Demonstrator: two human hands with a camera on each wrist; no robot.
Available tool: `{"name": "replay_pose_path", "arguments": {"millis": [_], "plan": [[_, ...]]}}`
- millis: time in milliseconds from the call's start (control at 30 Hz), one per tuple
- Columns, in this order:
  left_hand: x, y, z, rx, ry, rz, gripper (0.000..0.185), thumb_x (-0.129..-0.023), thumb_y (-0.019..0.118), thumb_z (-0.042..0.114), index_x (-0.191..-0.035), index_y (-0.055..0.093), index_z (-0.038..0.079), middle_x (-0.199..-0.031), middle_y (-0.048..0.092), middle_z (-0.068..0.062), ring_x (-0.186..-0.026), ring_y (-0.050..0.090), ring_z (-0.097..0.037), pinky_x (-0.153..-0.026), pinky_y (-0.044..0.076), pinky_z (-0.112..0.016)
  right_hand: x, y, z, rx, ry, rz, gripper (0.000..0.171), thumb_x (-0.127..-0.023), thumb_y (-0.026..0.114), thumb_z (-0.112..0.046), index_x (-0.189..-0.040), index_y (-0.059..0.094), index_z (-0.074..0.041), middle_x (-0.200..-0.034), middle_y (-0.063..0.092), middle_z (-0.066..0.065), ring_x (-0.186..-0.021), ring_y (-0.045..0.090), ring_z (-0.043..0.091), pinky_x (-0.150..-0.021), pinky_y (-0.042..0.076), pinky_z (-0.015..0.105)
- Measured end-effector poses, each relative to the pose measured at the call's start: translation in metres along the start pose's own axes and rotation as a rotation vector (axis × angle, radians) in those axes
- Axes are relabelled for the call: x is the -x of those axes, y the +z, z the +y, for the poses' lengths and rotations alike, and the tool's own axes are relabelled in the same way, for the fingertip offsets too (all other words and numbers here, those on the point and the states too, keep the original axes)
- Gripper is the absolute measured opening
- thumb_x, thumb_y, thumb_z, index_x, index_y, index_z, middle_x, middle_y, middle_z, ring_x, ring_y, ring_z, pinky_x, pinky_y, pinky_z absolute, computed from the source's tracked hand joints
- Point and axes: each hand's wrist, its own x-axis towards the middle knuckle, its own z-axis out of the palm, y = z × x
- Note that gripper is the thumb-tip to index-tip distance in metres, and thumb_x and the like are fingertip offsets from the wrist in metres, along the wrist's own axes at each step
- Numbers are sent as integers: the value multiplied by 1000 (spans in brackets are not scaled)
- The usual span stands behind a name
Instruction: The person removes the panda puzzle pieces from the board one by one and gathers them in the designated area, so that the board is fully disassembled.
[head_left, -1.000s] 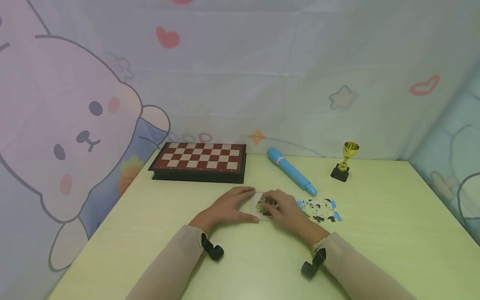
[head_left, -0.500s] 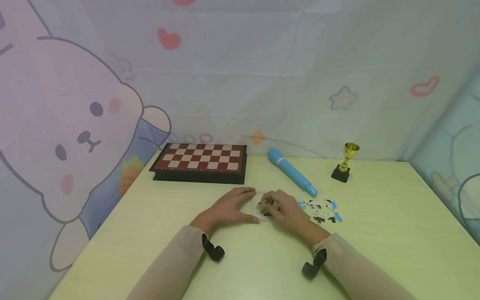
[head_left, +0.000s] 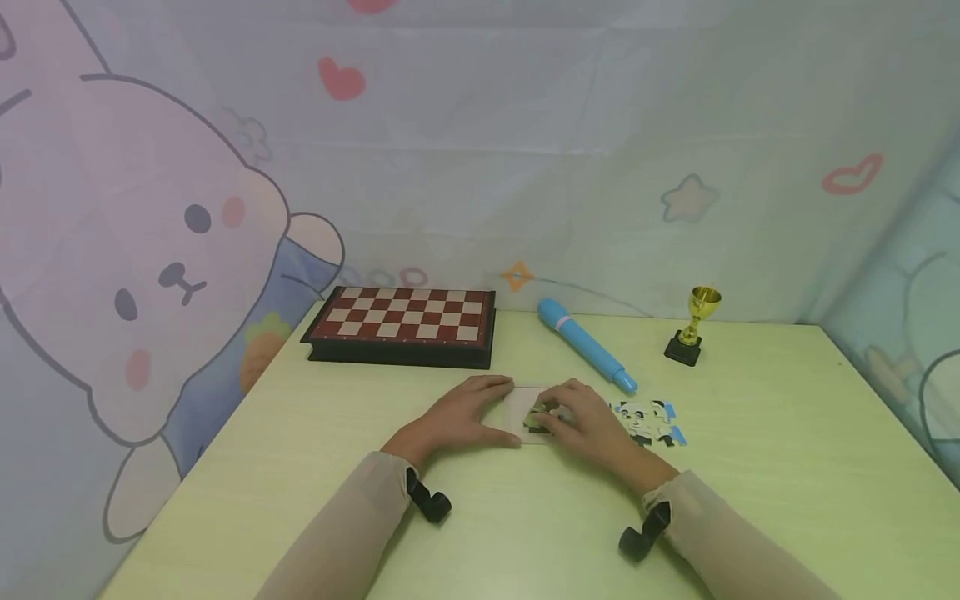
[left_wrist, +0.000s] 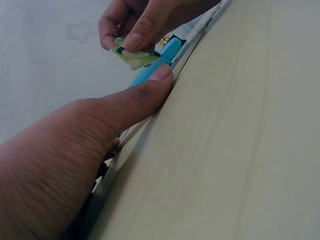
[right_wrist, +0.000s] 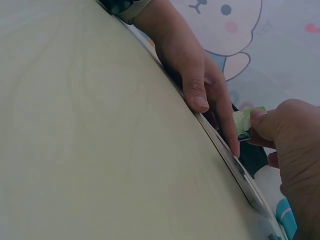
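Observation:
My right hand (head_left: 588,423) pinches a green jigsaw puzzle piece (left_wrist: 134,57) with white and black patches between thumb and fingers. In the left wrist view the piece is tilted and raised above the thin pale puzzle board (head_left: 517,415). My left hand (head_left: 461,421) lies at the left end of that board, with the thumb (left_wrist: 150,90) extended along its near edge and the fingers reaching to its far edge. Right of the board lie several joined panda puzzle pieces (head_left: 645,423) with blue corners, partly behind my right hand.
A red-and-white chessboard box (head_left: 401,325) stands at the back left of the table (head_left: 480,517). Behind the hands lies a blue microphone-shaped pen (head_left: 588,346). A small gold trophy cup (head_left: 693,325) on a black base stands at the back right, before a printed cloth backdrop (head_left: 480,150).
My right hand has shifted a little to the right with the green puzzle piece, covering more of the panda pieces. The left hand has stayed on the board's left end.

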Motion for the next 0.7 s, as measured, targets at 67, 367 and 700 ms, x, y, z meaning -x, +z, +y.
{"name": "replay_pose_path", "arguments": {"millis": [67,367,700], "plan": [[0,0,0,-3,-2,0,100,-77,66,78,-156,40,22,-160,34,8,-148,28,-17,-117,30,-44,5,-5,1,-4,18,-10,17,-88,80,-17,-102,71,-21,-97,66,-8,-92,60,10,-79,51,35],[-1,1,2,6,-8,-1,101,-76,67,78,-156,40,22,-160,34,7,-148,28,-17,-118,29,-44,38,-40,16,-26,39,-31,20,-93,75,-15,-108,69,-25,-101,63,-12,-91,60,7,-72,52,32],[-1,1,-1,5,-15,-3,104,-74,65,82,-156,39,24,-160,33,9,-148,28,-17,-118,28,-44,76,-75,29,-1,10,-16,33,-84,80,-3,-106,69,-26,-92,58,-17,-77,53,6,-64,47,24]]}}
